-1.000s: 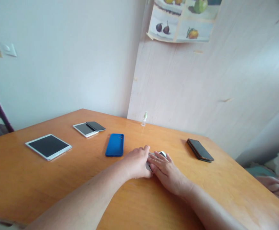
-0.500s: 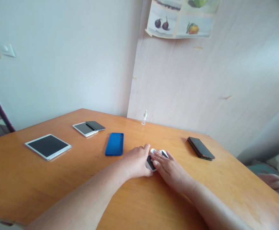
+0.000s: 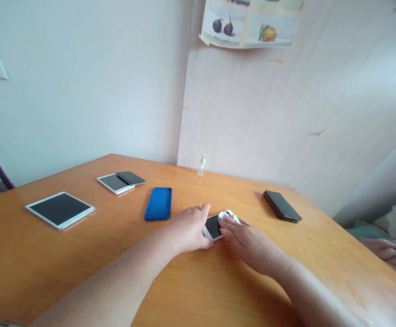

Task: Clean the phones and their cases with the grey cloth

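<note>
A white phone (image 3: 213,225) with a dark screen lies on the wooden table (image 3: 170,286). My left hand (image 3: 191,229) grips its left end between thumb and fingers. Under the fingers of my right hand (image 3: 240,234) is a crumpled white wipe (image 3: 228,216), pressed onto the right part of the screen. The right hand hides some of the phone and the wipe. Just left of my hands lies a blue phone case (image 3: 158,204), its hollow side up.
At left are a white tablet (image 3: 60,210) and a smaller white tablet (image 3: 113,182) with a dark phone (image 3: 130,177) partly on it. A small spray bottle (image 3: 201,165) stands by the wall. A dark phone in a folding case (image 3: 281,206) lies right; another person's hands (image 3: 390,252) show beyond.
My right hand has slid the wipe a little to the right across the screen, baring more of its left part. My left hand keeps its grip. The whole view has shifted slightly.
</note>
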Demonstrator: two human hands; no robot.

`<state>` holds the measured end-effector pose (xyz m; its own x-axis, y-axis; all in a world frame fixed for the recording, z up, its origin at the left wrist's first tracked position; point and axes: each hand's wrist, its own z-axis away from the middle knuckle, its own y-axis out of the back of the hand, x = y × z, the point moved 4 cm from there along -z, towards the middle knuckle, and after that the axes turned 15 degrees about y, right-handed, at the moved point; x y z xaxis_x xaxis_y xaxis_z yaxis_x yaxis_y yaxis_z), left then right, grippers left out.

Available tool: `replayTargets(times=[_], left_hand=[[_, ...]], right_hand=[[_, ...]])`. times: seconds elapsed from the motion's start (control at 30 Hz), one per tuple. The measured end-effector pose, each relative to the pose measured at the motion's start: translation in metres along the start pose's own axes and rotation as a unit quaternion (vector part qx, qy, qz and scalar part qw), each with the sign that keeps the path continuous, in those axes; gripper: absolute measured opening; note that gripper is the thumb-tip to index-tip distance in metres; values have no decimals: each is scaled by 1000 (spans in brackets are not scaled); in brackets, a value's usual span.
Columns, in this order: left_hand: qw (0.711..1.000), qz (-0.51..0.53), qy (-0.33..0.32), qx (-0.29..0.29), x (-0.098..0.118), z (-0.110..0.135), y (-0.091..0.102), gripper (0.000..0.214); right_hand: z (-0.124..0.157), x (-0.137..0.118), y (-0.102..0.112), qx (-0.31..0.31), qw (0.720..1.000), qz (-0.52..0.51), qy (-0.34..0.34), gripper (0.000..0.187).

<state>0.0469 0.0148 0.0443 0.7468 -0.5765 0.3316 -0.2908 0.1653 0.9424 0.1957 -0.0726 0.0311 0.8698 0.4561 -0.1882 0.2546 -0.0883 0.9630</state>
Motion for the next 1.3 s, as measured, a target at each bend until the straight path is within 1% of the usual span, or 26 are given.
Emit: replayTargets(times=[0.07, 0.1, 0.17, 0.27, 0.3, 0.33, 0.37, 0.4, 0.5, 0.57, 0.6, 0.67, 0.73, 0.8, 0.87, 0.93, 1.03, 1.17, 1.23, 1.3], left_hand=[[1000, -11, 1, 0, 0, 0, 0, 76], [1000, -15, 1, 0, 1, 0, 0, 77], [1000, -16, -2, 2, 0, 0, 0, 76], [1000, -13, -14, 6, 0, 0, 0, 69], [1000, -11, -17, 7, 0, 0, 0, 68], [1000, -11, -18, 5, -1, 0, -1, 67], [1000, -13, -18, 1, -1, 0, -1, 67], [1000, -14, -16, -3, -1, 0, -2, 68], [1000, -16, -13, -4, -2, -1, -3, 71], [1000, -11, -11, -2, -3, -1, -3, 73], [1000, -8, -9, -5, -3, -2, -3, 73], [1000, -2, -5, -16, -5, -3, -2, 73], [1000, 8, -6, -24, -5, -3, -2, 77], [999, 19, -12, -31, -6, -3, -1, 87], [999, 26, -11, -41, -7, -3, -2, 96], [998, 34, -8, -49, -7, -3, -3, 100], [998, 39, -6, -53, -8, -3, -4, 104], [999, 14, -7, -33, -7, -4, -3, 102], [1000, 2, -2, -22, -7, -5, -2, 97], [1000, -5, 11, -18, -7, -6, -1, 94]], right_hand=[[4, 16, 2, 12, 998, 37, -46, 48], [5, 17, 3, 12, 997, 45, -53, 47], [3, 3, 5, 7, 999, 34, -31, 46], [-1, -33, 10, -14, 998, -29, 56, 45], [-1, -40, 11, -20, 996, -46, 72, 45], [0, -42, 12, -25, 996, -54, 72, 45], [1, -38, 13, -26, 997, -51, 54, 45], [3, -29, 13, -25, 999, -39, 23, 46], [10, 8, 12, -14, 996, 24, -81, 46], [12, 20, 12, -1, 993, 52, -108, 45], [11, 20, 11, 4, 993, 53, -104, 44], [8, 6, 11, 13, 998, 21, -61, 42], [4, -15, 13, 14, 999, -45, 1, 40], [2, -31, 17, 12, 993, -112, 38, 39], [2, -38, 22, 11, 986, -159, 44, 40], [0, -38, 24, 11, 983, -180, 42, 39], [-6, -37, 20, 22, 984, -165, 57, 33], [-18, -38, 4, 26, 988, -103, 111, 34], [-22, -33, -3, 22, 990, -74, 116, 37], [-24, -26, -6, 26, 992, -61, 107, 39]])
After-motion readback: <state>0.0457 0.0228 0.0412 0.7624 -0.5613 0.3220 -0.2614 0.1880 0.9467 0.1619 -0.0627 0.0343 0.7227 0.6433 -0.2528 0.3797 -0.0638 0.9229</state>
